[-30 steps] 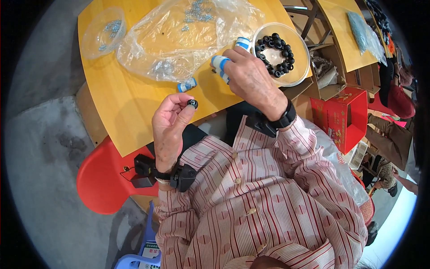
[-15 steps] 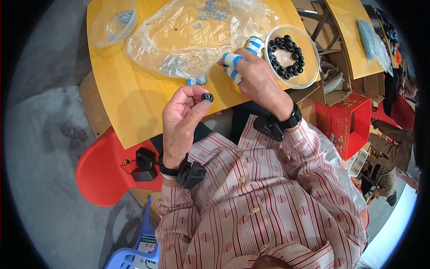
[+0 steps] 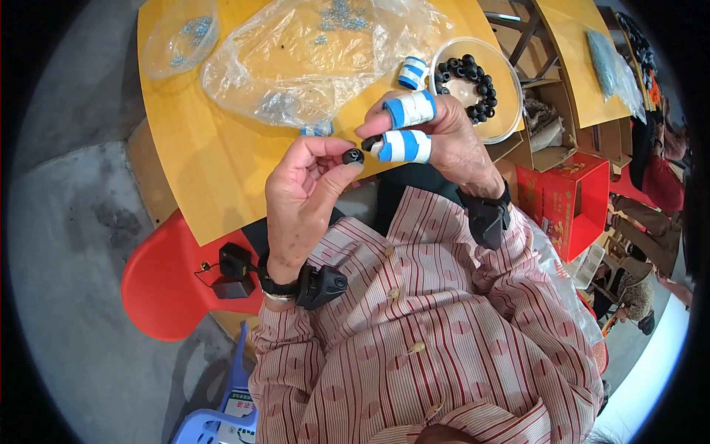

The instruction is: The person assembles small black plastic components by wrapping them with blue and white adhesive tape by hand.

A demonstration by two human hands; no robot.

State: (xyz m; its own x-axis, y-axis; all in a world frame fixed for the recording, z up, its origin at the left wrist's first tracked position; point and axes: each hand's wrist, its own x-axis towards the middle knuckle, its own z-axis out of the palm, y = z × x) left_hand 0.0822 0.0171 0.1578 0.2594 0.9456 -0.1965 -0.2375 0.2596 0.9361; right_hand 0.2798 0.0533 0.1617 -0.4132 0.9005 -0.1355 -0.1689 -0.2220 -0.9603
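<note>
My left hand pinches a small round black cap between thumb and forefinger. A paler ring or insert shows in the cap's end. Facing it, my right hand has blue-and-white tape wrapped round its thumb and a finger, and grips another small black piece between the taped tips. The two black pieces are close to each other, over the table's front edge. Beyond my right hand, a round clear tub holds several black caps. A blue-and-white tape roll stands beside the tub.
On the yellow table lies a crumpled clear plastic bag, with small silvery parts at its far end. A clear bowl with similar parts sits far left. A red chair and red box flank me.
My right hand has turned and come back beside my left, now with a black piece between its taped fingers. My left hand has shifted slightly right, still pinching its cap.
</note>
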